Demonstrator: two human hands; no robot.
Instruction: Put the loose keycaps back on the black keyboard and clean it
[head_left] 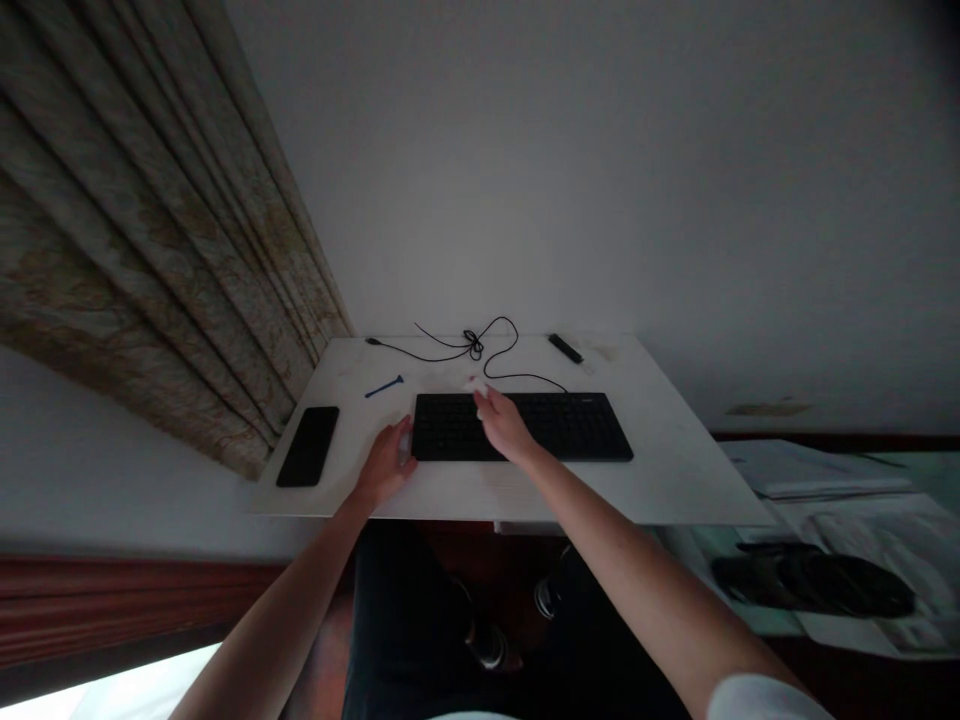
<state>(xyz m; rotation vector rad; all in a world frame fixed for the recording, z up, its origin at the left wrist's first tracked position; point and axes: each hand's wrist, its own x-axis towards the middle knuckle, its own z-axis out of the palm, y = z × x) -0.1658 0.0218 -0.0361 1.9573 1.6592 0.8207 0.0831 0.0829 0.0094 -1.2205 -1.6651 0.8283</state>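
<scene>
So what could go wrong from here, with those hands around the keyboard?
The right hand is over the black keyboard, and the tangled black cable lies just behind it, so fingers could snag it. The left hand is near the black phone, which sits close to the edge of the white table and might get knocked off.

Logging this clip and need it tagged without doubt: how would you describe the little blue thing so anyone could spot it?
Start at the white desk and find the black keyboard along its near side. Beyond the keyboard's left end, between the black phone and the black cable, lies a slim blue stick. It is the only blue thing on the desk.
</scene>
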